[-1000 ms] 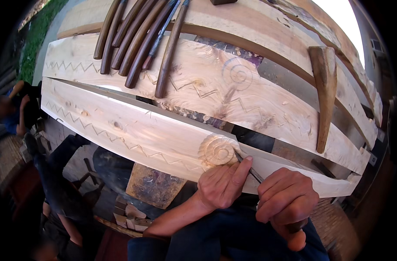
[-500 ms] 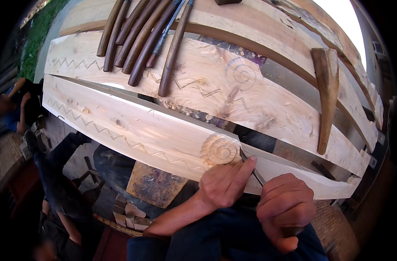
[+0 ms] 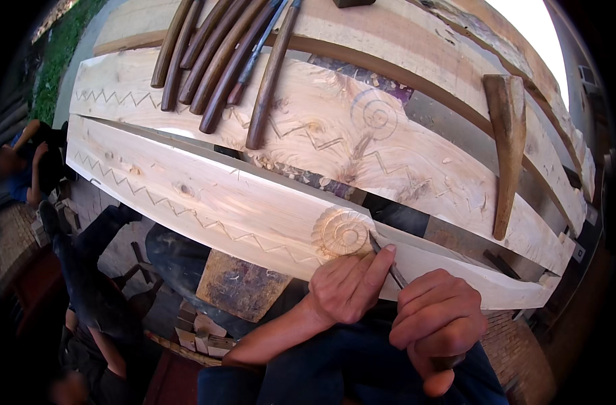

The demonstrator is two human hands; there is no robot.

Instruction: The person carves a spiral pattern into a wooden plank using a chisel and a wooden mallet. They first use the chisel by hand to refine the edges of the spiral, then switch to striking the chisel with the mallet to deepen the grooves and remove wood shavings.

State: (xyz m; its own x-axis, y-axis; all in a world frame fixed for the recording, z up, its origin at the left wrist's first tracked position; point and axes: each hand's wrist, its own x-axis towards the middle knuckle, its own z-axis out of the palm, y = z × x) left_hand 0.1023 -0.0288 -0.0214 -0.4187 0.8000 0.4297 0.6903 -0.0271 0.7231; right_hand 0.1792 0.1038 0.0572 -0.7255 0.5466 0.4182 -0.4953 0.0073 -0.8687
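A pale wooden board [image 3: 254,206] lies across in front of me, carved with a zigzag line and a round spiral rosette [image 3: 343,233]. My right hand [image 3: 440,312] is closed around the handle of a carving chisel [image 3: 397,275]; the handle's butt shows below the palm. The tip of its blade meets the right rim of the rosette. My left hand [image 3: 343,290] rests at the board's near edge, fingers curled and index finger pressed against the blade. Where the other left fingers sit under the palm is hidden.
Beyond lies another board [image 3: 416,158] with a zigzag and a drawn spiral. Several wooden-handled tools [image 3: 220,81] lie across it, and a wooden mallet [image 3: 507,148] lies at right. A stained block [image 3: 244,287] sits below the near board. Another person [image 3: 31,162] is at far left.
The right hand has shifted slightly left with the chisel handle, and the blade tip has edged toward the rosette. My left hand stays nearly in place.
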